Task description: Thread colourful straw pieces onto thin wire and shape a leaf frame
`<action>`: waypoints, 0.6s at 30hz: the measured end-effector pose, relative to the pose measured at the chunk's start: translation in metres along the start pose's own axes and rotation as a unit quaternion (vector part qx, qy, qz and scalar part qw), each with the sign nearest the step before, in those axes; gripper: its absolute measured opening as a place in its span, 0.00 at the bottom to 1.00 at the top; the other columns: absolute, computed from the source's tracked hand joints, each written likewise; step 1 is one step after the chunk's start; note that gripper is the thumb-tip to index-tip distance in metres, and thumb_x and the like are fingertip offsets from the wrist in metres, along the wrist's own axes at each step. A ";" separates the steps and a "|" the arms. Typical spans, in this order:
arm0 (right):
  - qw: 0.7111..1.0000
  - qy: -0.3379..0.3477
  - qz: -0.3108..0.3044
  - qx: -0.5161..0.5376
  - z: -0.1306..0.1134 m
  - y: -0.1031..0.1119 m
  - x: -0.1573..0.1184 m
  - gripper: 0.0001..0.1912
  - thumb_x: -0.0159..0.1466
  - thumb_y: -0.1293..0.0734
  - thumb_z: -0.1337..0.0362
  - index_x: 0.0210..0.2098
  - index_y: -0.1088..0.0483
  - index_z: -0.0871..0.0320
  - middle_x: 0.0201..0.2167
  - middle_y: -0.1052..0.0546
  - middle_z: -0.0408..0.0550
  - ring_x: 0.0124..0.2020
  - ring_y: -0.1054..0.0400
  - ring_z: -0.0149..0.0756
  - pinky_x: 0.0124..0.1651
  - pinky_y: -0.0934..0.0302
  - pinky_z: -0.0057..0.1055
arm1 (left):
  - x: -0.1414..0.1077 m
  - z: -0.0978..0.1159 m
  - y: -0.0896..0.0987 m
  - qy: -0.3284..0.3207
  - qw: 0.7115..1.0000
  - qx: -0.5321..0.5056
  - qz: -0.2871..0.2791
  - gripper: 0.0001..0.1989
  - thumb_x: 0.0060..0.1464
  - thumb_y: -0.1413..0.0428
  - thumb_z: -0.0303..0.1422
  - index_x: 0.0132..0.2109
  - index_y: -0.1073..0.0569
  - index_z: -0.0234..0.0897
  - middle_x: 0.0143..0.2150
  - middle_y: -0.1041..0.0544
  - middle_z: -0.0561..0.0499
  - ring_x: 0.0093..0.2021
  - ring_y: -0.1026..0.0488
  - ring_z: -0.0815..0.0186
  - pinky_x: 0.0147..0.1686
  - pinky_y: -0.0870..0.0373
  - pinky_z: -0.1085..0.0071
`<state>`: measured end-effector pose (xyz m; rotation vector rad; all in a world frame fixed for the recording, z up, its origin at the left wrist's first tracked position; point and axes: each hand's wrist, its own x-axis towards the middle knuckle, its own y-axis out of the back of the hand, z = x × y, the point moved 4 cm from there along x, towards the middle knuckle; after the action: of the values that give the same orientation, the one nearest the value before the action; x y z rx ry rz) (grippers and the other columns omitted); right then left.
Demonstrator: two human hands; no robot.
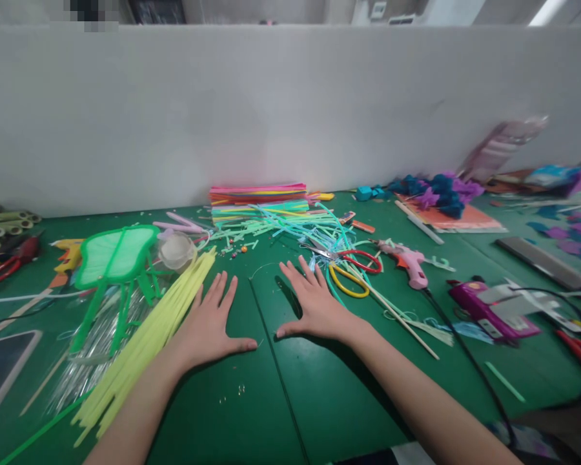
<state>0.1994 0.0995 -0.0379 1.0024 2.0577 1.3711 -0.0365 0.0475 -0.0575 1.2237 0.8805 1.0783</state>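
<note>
Both hands reach forward over the green table, palms down, with nothing held in either. My left hand is spread, its forearm lying across a bundle of yellow-green strips. My right hand has its fingers apart, just left of scissors with one red and one yellow handle. The two thumbs point at each other across a seam in the tabletop. Tiny gold rings lie below the left thumb. A thin wire curves between the fingertips of both hands.
Colored strips are stacked by the grey partition. A green wing-shaped frame stands at left. At right are a pink glue gun with a black cord, a magenta device and blue-purple flowers. A phone lies far left.
</note>
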 end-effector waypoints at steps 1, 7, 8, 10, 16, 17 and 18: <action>1.000 0.000 -0.008 0.001 0.001 -0.001 0.000 0.72 0.46 0.31 0.29 0.73 0.70 0.56 0.74 0.58 0.57 0.74 0.78 0.55 0.71 0.75 0.59 | 0.000 -0.001 -0.001 0.002 1.000 0.005 -0.004 0.65 0.43 0.48 0.69 0.74 0.64 0.34 0.75 0.61 0.32 0.74 0.63 0.42 0.68 0.62 0.42; 1.000 -0.008 -0.006 -0.014 0.000 -0.004 0.000 0.72 0.45 0.32 0.27 0.73 0.68 0.56 0.74 0.57 0.57 0.73 0.77 0.60 0.69 0.77 0.63 | 0.000 -0.001 -0.001 0.002 1.000 0.017 0.002 0.67 0.40 0.48 0.70 0.74 0.63 0.32 0.75 0.59 0.32 0.74 0.62 0.42 0.68 0.62 0.44; 1.000 -0.011 -0.005 -0.019 -0.001 -0.004 0.000 0.71 0.45 0.33 0.27 0.73 0.67 0.56 0.74 0.57 0.57 0.73 0.76 0.62 0.69 0.77 0.64 | 0.000 0.000 -0.001 0.005 1.000 0.018 0.000 0.67 0.40 0.48 0.70 0.74 0.63 0.32 0.74 0.59 0.32 0.74 0.62 0.42 0.68 0.61 0.43; 0.999 -0.018 -0.004 -0.028 -0.002 -0.005 0.000 0.71 0.44 0.34 0.25 0.73 0.64 0.56 0.74 0.57 0.57 0.73 0.75 0.65 0.68 0.79 0.66 | -0.001 0.001 0.000 0.015 1.000 0.019 -0.005 0.68 0.40 0.49 0.71 0.74 0.63 0.30 0.74 0.59 0.31 0.74 0.62 0.42 0.68 0.60 0.43; 0.999 -0.012 0.012 -0.052 -0.006 -0.008 -0.002 0.70 0.45 0.37 0.23 0.73 0.62 0.57 0.73 0.55 0.58 0.73 0.76 0.66 0.67 0.79 0.68 | -0.002 0.002 -0.001 0.027 0.999 0.018 -0.009 0.68 0.40 0.49 0.71 0.74 0.63 0.29 0.74 0.59 0.31 0.74 0.62 0.41 0.67 0.58 0.42; 0.998 -0.011 0.014 -0.055 -0.007 -0.008 -0.002 0.69 0.45 0.37 0.23 0.73 0.61 0.57 0.73 0.54 0.59 0.73 0.76 0.66 0.67 0.79 0.69 | -0.002 0.002 -0.002 0.027 0.999 0.017 -0.004 0.68 0.40 0.49 0.71 0.74 0.63 0.29 0.74 0.59 0.31 0.74 0.62 0.41 0.67 0.58 0.41; 0.998 -0.011 0.015 -0.056 -0.008 -0.008 -0.003 0.69 0.45 0.37 0.24 0.73 0.61 0.57 0.73 0.53 0.59 0.73 0.75 0.67 0.67 0.79 0.69 | -0.002 0.002 -0.002 0.027 1.000 0.015 0.001 0.68 0.40 0.49 0.70 0.74 0.64 0.30 0.74 0.59 0.31 0.74 0.61 0.41 0.67 0.58 0.42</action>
<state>0.1929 0.0912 -0.0422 1.0004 1.9328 1.4669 -0.0351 0.0446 -0.0595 1.2254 0.9411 1.1075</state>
